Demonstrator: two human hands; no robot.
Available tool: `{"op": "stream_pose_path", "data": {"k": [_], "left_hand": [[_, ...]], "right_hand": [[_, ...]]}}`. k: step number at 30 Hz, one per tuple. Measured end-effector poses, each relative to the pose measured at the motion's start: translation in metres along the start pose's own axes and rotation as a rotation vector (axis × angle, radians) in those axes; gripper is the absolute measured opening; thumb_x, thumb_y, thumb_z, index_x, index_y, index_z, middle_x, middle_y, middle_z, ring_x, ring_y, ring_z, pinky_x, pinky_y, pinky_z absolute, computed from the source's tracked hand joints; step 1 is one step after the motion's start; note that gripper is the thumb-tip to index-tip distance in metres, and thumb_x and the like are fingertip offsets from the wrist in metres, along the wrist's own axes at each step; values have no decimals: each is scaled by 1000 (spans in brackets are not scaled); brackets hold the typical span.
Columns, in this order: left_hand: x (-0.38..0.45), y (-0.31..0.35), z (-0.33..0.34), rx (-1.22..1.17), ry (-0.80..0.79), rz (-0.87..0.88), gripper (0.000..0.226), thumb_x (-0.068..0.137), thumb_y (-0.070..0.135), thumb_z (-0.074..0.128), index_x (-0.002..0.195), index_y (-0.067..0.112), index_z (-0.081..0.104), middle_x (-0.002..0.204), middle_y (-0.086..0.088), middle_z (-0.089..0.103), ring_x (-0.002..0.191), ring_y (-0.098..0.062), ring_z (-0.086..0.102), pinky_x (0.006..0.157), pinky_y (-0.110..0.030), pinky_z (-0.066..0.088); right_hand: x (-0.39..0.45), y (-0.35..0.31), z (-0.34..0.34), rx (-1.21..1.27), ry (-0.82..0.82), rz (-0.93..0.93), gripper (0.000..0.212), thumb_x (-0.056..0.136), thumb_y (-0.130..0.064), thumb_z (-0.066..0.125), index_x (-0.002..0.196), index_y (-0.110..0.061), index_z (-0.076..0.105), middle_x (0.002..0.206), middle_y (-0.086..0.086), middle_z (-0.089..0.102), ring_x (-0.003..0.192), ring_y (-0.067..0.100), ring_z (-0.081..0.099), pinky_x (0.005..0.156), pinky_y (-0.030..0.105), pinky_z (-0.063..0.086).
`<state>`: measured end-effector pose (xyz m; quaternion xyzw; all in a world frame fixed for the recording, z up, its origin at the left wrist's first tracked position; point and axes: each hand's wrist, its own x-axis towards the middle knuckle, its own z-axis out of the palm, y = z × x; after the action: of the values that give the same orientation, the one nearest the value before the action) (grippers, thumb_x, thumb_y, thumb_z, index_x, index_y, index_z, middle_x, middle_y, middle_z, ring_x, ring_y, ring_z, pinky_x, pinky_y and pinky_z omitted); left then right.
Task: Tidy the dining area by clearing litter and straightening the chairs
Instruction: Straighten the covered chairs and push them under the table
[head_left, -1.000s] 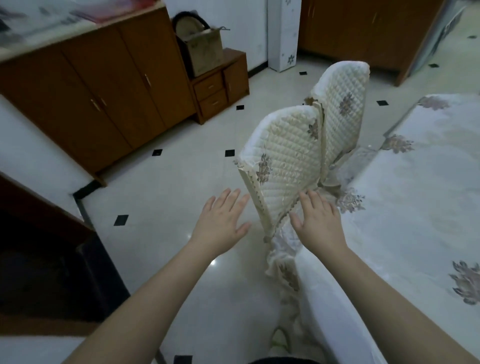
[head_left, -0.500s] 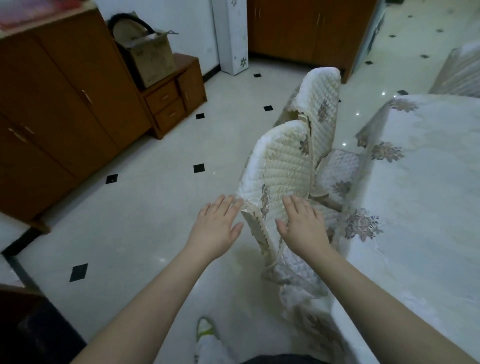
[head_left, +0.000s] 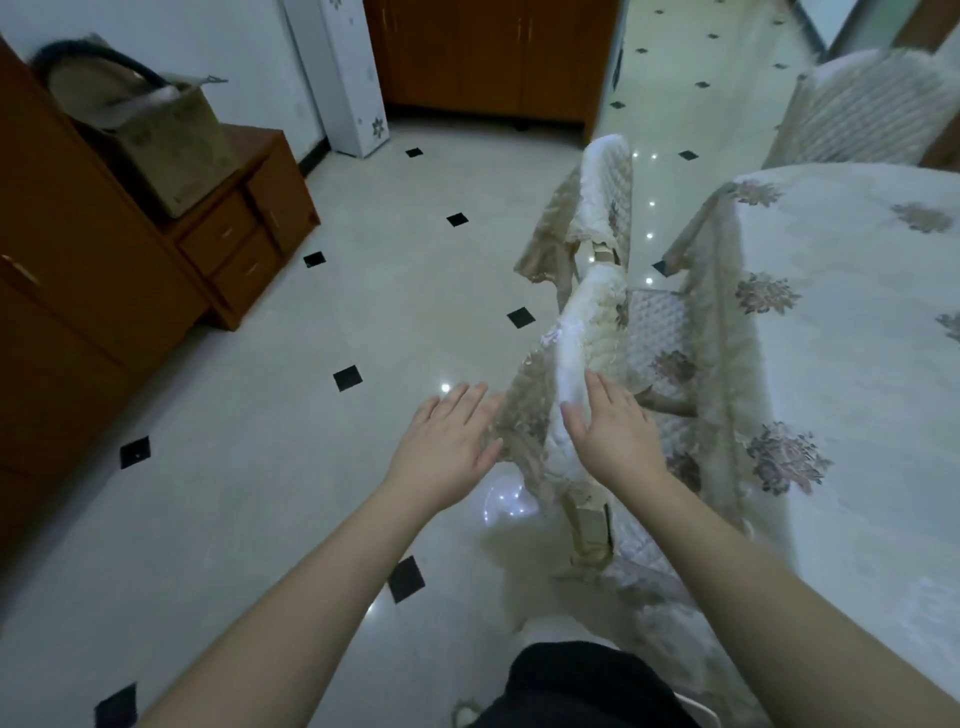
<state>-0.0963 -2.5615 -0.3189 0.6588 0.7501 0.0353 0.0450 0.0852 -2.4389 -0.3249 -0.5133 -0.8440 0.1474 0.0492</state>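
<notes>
Chairs on tiled floor

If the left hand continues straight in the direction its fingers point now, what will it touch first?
Most likely the lace skirt of the near chair's cover: the left hand points up and to the right, its fingertips already at that fringe. Depth is hard to judge, so it might pass just behind the chair, over the floor.

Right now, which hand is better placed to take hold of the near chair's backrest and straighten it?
Right. The right hand already lies open against the top of the near chair's backrest, on the table side. The left hand is open too, but reaches only the cover's lace fringe at the floor side.
</notes>
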Motion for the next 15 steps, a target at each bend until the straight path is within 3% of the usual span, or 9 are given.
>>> {"op": "stream_pose_path", "data": {"k": [8,15], "left_hand": [[126,-44,8,63,33,230,55,90,40,34,139,18,47,141,-5,51,131,-26,46,102,-44,39],[236,-76,-7,87,-91,431,60,96,34,42,151,22,22,159,-1,20,146,-22,15,115,-39,13]], "right_hand": [[83,-16,19,168,17,181,72,95,-52,38,149,-9,20,155,9,26,140,24,28,111,39,27],[166,-44,9,231,-35,414,76,93,-41,45,150,-6,10,152,19,24,133,35,34,105,42,34]]}}
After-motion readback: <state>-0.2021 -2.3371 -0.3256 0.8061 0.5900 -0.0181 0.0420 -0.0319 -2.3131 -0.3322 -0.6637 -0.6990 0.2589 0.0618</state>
